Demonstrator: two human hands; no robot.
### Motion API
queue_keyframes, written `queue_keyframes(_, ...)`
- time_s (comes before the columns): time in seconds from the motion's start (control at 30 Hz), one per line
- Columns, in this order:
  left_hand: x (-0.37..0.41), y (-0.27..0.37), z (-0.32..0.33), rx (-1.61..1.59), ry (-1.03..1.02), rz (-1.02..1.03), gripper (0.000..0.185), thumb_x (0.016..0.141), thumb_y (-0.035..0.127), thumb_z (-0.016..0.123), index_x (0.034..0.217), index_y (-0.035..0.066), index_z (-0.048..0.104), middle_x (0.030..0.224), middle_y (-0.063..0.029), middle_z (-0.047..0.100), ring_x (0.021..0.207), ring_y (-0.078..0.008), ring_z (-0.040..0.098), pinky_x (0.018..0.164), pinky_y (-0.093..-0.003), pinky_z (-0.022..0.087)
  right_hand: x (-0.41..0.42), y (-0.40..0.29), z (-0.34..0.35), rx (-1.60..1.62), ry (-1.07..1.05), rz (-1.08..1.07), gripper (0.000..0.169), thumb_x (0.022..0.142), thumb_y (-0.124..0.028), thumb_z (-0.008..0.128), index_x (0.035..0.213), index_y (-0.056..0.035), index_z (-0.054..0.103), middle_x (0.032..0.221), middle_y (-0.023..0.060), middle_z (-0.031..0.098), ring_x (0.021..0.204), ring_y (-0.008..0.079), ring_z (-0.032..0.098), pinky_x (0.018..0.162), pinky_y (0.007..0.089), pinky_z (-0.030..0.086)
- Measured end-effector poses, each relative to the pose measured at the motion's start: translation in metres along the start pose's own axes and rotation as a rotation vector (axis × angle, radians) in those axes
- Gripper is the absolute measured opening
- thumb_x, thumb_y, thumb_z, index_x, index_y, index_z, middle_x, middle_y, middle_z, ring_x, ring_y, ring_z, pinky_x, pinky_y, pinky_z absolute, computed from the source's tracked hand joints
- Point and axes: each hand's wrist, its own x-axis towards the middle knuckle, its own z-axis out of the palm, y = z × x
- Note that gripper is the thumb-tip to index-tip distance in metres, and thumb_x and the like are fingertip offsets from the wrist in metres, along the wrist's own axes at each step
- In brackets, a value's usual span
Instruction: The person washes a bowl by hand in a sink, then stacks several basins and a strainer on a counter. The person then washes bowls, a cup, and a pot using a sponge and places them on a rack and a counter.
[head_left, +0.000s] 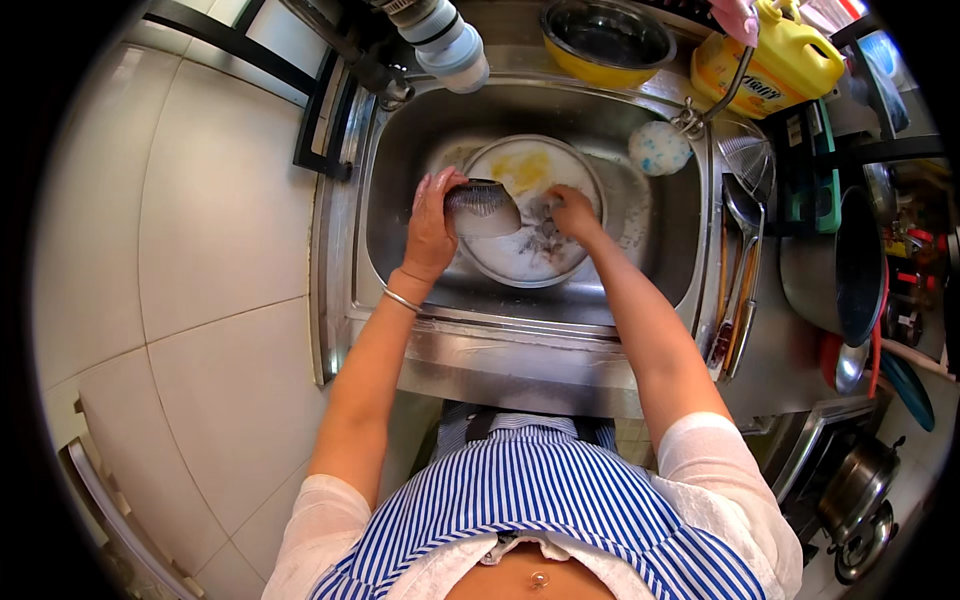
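My left hand (435, 225) grips a ribbed glass bowl (484, 210), tilted on its side over the left part of a round basin (592, 266). The basin holds whitish suds with a yellow patch and dark bits, and rests in the stainless steel sink (660, 247). My right hand (574, 211) reaches into the basin, fingers curled at a dark, wiry-looking thing, perhaps a scouring pad; whether the fingers close on it is unclear. A white and blue mesh scrubber (660, 148) lies at the sink's upper right edge.
Behind the sink stand a yellow bowl with a dark inside (607, 45) and a yellow detergent jug (765, 67). A pipe fitting (450, 49) hangs over the back left. Right of the sink lie a wire skimmer (746, 157), long-handled utensils (742, 277) and a large pot (817, 270).
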Motion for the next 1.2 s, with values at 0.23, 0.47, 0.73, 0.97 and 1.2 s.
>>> queue_keyframes(0.23, 0.004, -0.003, 0.007, 0.153, -0.07, 0.081, 0.049, 0.078, 0.001, 0.05, 0.124, 0.001, 0.034, 0.107, -0.0121, 0.054, 0.101, -0.0275, 0.053, 0.101, -0.0512, 0.022, -0.064, -0.151, -0.074, 0.256, 0.189, -0.457, 0.029, 0.073, -0.014, 0.057, 0.1, -0.0045, 0.059, 0.107, 0.0124, 0.055, 0.104, 0.0305, 0.05, 0.091, 0.0377, 0.037)
queue_keyframes(0.47, 0.011, 0.018, 0.023, -0.022, 0.064, -0.079, 0.047, 0.083, 0.011, 0.052, 0.123, -0.001, 0.032, 0.115, -0.0177, 0.049, 0.103, -0.031, 0.051, 0.1, -0.0453, 0.026, -0.058, -0.172, -0.032, -0.115, 0.481, -0.558, 0.026, 0.082, -0.018, 0.051, 0.103, -0.0055, 0.058, 0.107, 0.0119, 0.056, 0.106, 0.0338, 0.048, 0.091, 0.0392, 0.037)
queue_keyframes(0.73, 0.016, 0.051, 0.03, -0.717, 0.301, -0.583, 0.033, 0.088, 0.008, 0.05, 0.12, 0.001, 0.043, 0.112, -0.0073, 0.055, 0.105, -0.0152, 0.05, 0.093, -0.0282, 0.035, -0.056, -0.113, -0.036, 1.669, 0.04, 0.16, 0.028, 0.089, -0.024, 0.043, 0.11, -0.0081, 0.054, 0.111, 0.0044, 0.057, 0.103, 0.0192, 0.053, 0.088, 0.0335, 0.042)
queue_keyframes(0.97, 0.025, 0.066, 0.076, -0.801, 0.306, -0.658, 0.028, 0.089, 0.014, 0.051, 0.113, -0.001, 0.052, 0.106, -0.0057, 0.058, 0.096, -0.013, 0.051, 0.085, -0.026, 0.039, -0.078, -0.129, -0.016, 2.076, 0.105, 0.389, 0.028, 0.088, -0.025, 0.043, 0.106, -0.0068, 0.053, 0.099, 0.006, 0.06, 0.086, 0.0195, 0.059, 0.072, 0.0326, 0.05)
queue_keyframes(1.2, 0.046, 0.037, 0.057, -0.996, 0.022, -0.967, 0.034, 0.092, 0.026, 0.043, 0.098, -0.003, 0.058, 0.088, -0.0075, 0.062, 0.079, -0.0152, 0.057, 0.072, -0.0283, 0.045, -0.082, -0.134, -0.033, 1.398, 0.073, 0.327, 0.018, 0.089, -0.015, 0.043, 0.093, -0.0021, 0.054, 0.076, 0.0026, 0.058, 0.06, 0.0134, 0.054, 0.051, 0.0254, 0.044)
